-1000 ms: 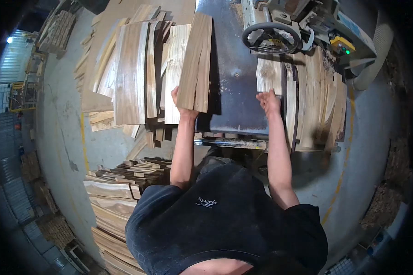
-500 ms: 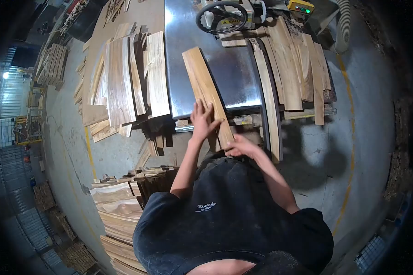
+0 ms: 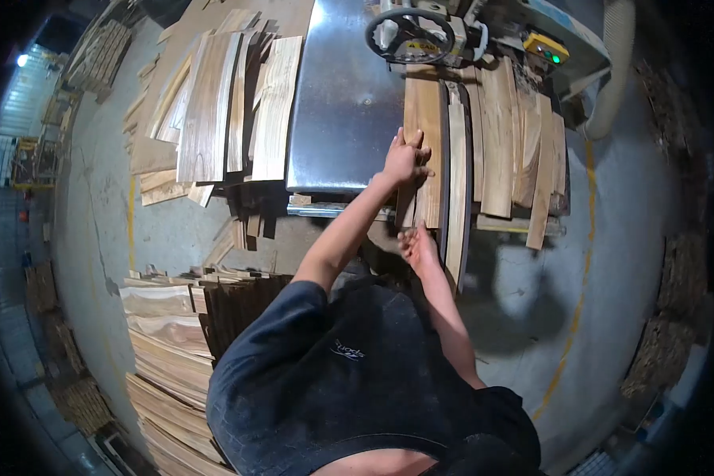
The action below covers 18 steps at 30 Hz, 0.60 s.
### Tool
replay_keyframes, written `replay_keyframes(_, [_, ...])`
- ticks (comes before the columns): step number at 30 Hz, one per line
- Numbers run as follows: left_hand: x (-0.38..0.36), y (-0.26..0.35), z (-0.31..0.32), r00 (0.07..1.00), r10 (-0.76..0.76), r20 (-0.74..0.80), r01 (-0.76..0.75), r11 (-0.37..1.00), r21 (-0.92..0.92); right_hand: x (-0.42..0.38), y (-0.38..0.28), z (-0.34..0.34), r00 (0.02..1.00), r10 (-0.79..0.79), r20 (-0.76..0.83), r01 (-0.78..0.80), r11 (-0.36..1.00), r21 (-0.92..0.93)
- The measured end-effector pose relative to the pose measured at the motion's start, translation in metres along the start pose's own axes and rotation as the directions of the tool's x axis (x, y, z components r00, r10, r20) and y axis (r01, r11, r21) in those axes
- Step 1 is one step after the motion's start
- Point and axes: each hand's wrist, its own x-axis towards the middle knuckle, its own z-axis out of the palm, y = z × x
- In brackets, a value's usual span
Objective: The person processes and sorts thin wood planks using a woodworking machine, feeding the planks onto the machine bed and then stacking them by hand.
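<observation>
A wooden board (image 3: 424, 111) lies lengthwise on the metal table (image 3: 341, 119), along a dark guide strip on its right. Its far end reaches under the machine with the black handwheel (image 3: 409, 36). My left hand (image 3: 404, 163) rests on the board's left part, fingers spread and pressing on it. At the board's near end is my right hand (image 3: 420, 247), with its fingers apart and the palm turned up; the fingertips are close to the end, and whether they touch it I cannot tell. Right of the guide strip lies a long pale board (image 3: 456, 174).
Loose boards (image 3: 206, 111) lie left of the metal table, and several more (image 3: 496, 143) lie to the right. A stack of boards (image 3: 166, 341) stands at the lower left. A yellow control box (image 3: 546, 49) and a thick hose (image 3: 615, 71) are at the upper right.
The board has moved right and straightened from a slant, its far end now at the machine. My left hand has moved right with it. My right hand has let go of the near end.
</observation>
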Motion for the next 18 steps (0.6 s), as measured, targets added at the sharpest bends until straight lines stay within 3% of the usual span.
replay_keyframes(2, [0.025, -0.024, -0.006, 0.998, -0.004, -0.059, 0.002, 0.999, -0.032, 0.019, -0.022, 0.014, 0.989, -0.080, -0.124, 0.079, 0.997, -0.009])
replay_keyframes(4, [0.044, -0.057, -0.022, 0.996, 0.066, 0.055, -0.041, 0.926, -0.376, 0.033, -0.036, 0.025, 0.971, -0.063, -0.232, 0.065, 0.998, 0.000])
replay_keyframes(6, [0.049, -0.082, -0.039, 0.996, -0.077, -0.040, 0.023, 0.686, -0.728, 0.046, -0.046, 0.029, 0.962, -0.082, -0.261, 0.084, 0.996, -0.003])
replay_keyframes(9, [0.027, -0.127, -0.074, 0.867, -0.211, -0.452, 0.086, 0.956, -0.281, 0.056, -0.064, 0.038, 0.952, -0.087, -0.293, 0.111, 0.991, 0.068])
replay_keyframes(10, [0.010, -0.145, -0.088, 0.808, -0.188, -0.558, 0.173, 0.982, -0.080, 0.062, -0.068, 0.041, 0.948, -0.096, -0.304, 0.124, 0.989, 0.076])
replay_keyframes(12, [-0.028, -0.172, -0.106, 0.650, -0.304, -0.696, 0.514, 0.851, 0.109, 0.070, -0.082, 0.049, 0.928, -0.074, -0.366, 0.110, 0.991, 0.079])
replay_keyframes(14, [-0.072, -0.201, -0.115, 0.564, -0.460, -0.686, 0.712, 0.692, 0.121, 0.087, -0.093, 0.046, 0.924, -0.042, -0.381, 0.084, 0.992, 0.094])
replay_keyframes(16, [-0.117, -0.213, -0.125, 0.629, -0.355, -0.692, 0.626, 0.759, 0.179, 0.089, -0.108, 0.057, 0.913, -0.035, -0.408, 0.078, 0.993, 0.091])
replay_keyframes(18, [-0.144, -0.212, -0.130, 0.622, -0.501, -0.602, 0.659, 0.750, 0.057, 0.090, -0.119, 0.064, 0.917, -0.105, -0.386, 0.144, 0.987, 0.074])
